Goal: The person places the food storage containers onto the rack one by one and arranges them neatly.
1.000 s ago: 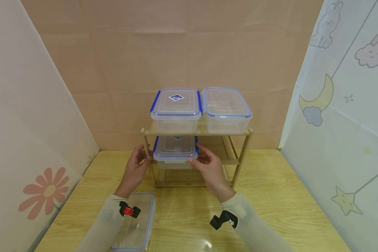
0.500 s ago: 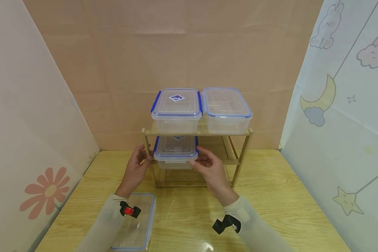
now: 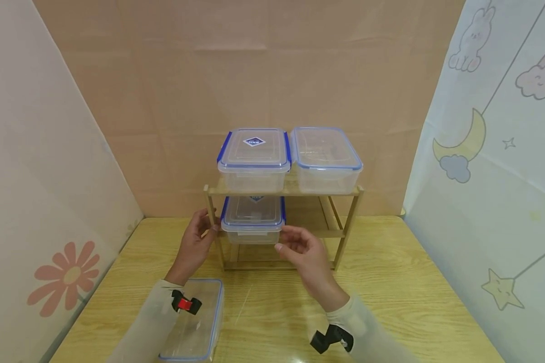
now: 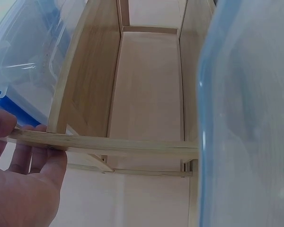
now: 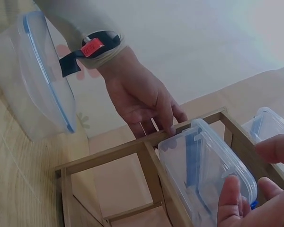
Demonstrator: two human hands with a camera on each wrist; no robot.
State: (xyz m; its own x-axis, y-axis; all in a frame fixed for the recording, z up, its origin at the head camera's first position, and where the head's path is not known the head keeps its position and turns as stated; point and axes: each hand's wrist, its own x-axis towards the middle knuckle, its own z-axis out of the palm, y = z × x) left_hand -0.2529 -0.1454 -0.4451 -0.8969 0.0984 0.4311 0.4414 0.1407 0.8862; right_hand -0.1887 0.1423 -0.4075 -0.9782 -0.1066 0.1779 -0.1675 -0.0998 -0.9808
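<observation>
A three-tier wooden rack (image 3: 348,227) stands on the table. On its middle shelf, at the left, sits a clear lidded food container (image 3: 254,217) with blue side clips. My left hand (image 3: 195,239) grips the rack's left front post (image 4: 128,144), thumb on one side and fingers behind. At the container's front right corner is my right hand (image 3: 310,257), fingers loosely bent and thumb apart from them. In the right wrist view, its fingertips (image 5: 231,187) lie close by the container's front rim.
On the top shelf two lidded containers stand side by side, a blue-clipped one (image 3: 254,156) left and a light-blue-rimmed one (image 3: 329,151) right. Another lidded container (image 3: 204,327) rests on the table below my left forearm. Printed cloth walls (image 3: 490,201) enclose the table.
My right hand has drawn back and slightly down from the container's right side, its fingers coming off the clip. The left hand and the containers have stayed in place.
</observation>
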